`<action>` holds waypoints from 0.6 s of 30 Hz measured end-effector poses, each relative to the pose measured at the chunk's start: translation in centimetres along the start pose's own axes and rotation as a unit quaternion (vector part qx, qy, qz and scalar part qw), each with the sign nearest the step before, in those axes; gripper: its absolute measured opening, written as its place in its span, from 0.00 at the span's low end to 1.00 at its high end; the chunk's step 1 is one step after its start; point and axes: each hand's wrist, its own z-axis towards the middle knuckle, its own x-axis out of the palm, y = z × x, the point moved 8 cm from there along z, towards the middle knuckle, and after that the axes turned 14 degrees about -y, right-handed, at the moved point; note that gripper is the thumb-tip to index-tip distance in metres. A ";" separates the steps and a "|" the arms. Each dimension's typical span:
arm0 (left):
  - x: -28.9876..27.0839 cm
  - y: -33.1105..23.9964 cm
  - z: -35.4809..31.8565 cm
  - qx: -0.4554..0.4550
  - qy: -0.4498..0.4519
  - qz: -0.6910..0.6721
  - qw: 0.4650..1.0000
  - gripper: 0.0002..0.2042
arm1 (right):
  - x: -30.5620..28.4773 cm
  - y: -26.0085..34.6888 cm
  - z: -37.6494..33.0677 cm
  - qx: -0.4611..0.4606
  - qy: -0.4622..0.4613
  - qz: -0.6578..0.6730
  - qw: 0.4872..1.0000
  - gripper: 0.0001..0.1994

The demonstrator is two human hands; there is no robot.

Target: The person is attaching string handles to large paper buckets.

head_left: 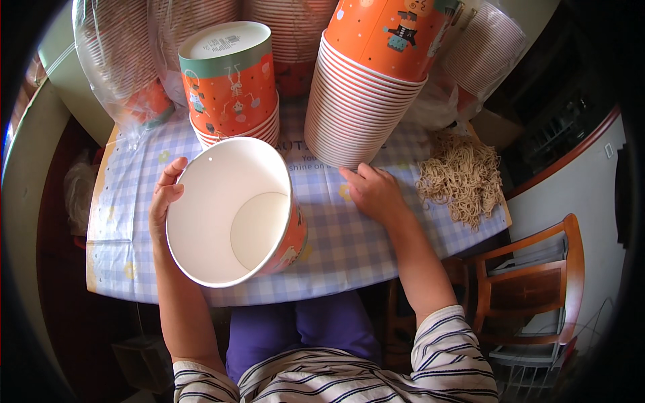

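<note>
My left hand [166, 191] is closed on the side of a large paper bucket [201, 208], tilted so its white inside faces me. Orange printing shows on its outer wall at the right. My right hand [373, 191] rests by the foot of a tall upside-down stack of the same buckets [363, 101]. Its fingers are curled, the index fingertip at the lowest rim; anything between them is hidden. Behind the tilted bucket stands a shorter upside-down stack [232, 87], orange with a green band and white base.
A heap of tan cords [462, 178] lies at the table's right side. Plastic-wrapped bucket stacks [117, 54] line the back, with another wrapped stack [484, 47] at back right. A checked cloth [127, 221] covers the table. A wooden chair [527, 289] stands at the right.
</note>
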 end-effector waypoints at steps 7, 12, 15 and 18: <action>0.1 -0.2 -0.1 -0.001 0.006 0.006 1.000 0.19 | 0.3 0.2 0.1 0.002 0.013 0.011 1.000 0.16; 0.3 -0.1 -0.1 0.005 -0.007 0.011 1.000 0.19 | 1.1 -0.5 -0.5 0.033 0.025 0.019 0.999 0.14; 0.2 -0.3 -0.1 0.002 0.009 0.015 1.000 0.19 | 1.1 -0.5 -0.4 0.036 0.022 0.016 0.999 0.14; 0.1 -0.1 0.3 0.006 0.015 0.014 1.000 0.18 | 1.2 -0.9 -0.7 0.049 0.026 0.018 0.998 0.14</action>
